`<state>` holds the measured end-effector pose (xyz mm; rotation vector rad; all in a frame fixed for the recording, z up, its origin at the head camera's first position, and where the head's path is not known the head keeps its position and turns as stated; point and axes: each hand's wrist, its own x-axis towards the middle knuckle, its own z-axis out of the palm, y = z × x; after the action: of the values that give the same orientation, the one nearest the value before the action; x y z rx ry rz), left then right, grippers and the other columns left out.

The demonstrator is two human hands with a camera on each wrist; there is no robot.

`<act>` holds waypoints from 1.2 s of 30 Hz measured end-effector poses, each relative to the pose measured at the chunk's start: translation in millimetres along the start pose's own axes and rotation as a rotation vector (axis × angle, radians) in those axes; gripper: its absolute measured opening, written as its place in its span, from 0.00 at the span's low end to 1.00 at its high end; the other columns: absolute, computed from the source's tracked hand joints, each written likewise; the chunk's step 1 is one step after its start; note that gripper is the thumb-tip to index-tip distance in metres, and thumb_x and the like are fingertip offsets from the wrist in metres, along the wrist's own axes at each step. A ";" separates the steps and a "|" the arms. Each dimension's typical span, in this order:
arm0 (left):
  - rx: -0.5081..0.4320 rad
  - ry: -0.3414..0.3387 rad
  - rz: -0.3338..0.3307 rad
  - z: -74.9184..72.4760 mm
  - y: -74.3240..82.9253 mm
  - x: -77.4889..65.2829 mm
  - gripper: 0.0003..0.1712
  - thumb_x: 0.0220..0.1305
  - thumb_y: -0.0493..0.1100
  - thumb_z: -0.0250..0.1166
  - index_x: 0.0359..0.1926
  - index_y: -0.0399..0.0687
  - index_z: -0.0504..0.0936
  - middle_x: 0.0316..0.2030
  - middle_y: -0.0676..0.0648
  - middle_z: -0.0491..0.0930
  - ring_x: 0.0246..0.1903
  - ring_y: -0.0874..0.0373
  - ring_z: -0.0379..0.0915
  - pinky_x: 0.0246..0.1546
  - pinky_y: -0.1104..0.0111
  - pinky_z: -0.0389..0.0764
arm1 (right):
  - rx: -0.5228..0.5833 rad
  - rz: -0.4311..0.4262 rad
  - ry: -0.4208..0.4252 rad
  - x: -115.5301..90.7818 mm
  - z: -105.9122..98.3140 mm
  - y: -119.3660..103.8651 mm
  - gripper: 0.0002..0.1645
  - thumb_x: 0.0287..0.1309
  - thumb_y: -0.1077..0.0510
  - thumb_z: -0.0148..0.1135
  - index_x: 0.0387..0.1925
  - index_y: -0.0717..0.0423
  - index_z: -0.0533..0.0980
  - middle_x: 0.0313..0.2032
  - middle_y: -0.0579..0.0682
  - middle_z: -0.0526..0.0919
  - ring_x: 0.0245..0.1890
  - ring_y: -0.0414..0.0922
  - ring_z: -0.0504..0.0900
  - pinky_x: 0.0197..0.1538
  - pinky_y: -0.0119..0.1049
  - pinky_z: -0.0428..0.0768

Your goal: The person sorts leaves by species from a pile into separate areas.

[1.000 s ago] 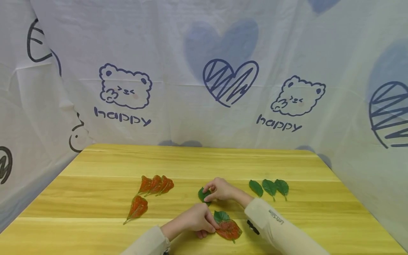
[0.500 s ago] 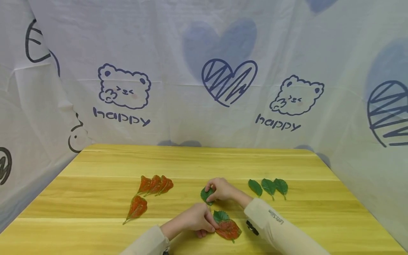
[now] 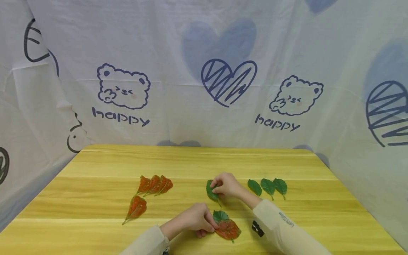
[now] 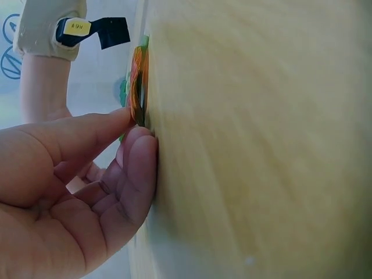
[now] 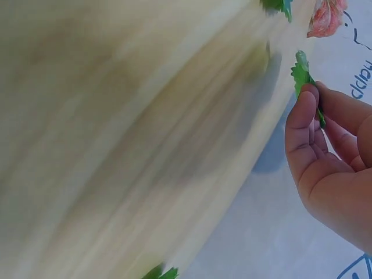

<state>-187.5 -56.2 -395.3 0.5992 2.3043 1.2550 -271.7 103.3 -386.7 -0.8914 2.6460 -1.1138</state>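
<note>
A: What step is in hand?

B: A sorting one, by my reading. The right hand (image 3: 227,186) pinches a green leaf (image 3: 211,191) between thumb and fingertips, lifted just off the table (image 3: 95,166); the right wrist view shows that same leaf (image 5: 305,81) standing clear of the wood, clamped at the fingertips.

A: And the left hand?

B: The left hand (image 3: 194,219) rests near the table's front edge, its fingertips curled onto the rim of a red leaf (image 3: 228,229). A second green leaf (image 3: 220,216) lies partly under or against that red one, just beyond the fingertips. In the left wrist view the fingers (image 4: 136,148) touch the stacked leaf edges (image 4: 137,87), pinning them down.

A: What does the next move call for?

B: I judge the held green leaf belongs with the row of green leaves (image 3: 267,186) lying just past the right hand's knuckles, so a short carry outward and a gentle release. The light leaf could flutter or flip.

A: Counts?

B: Green: three in that row, one in the right fingers, one by the left fingertips, so five. Red: three fanned together (image 3: 155,185) well off to the left hand's outer side, one alone (image 3: 136,208) nearer, and one under the left fingertips, five too.
</note>
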 end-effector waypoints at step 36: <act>0.014 0.011 -0.020 2.9 1.8 -0.1 0.05 0.48 0.28 0.65 0.25 0.39 0.85 0.17 0.49 0.79 0.10 0.62 0.68 0.12 0.69 0.75 | 0.159 0.121 0.088 -95.2 -55.5 27.1 0.09 0.50 0.67 0.61 0.33 0.71 0.77 0.22 0.51 0.78 0.17 0.51 0.76 0.21 0.41 0.76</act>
<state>-185.4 -53.5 -395.1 0.5738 2.3238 1.2365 -225.5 206.3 -375.1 -0.6585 2.5939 -1.3391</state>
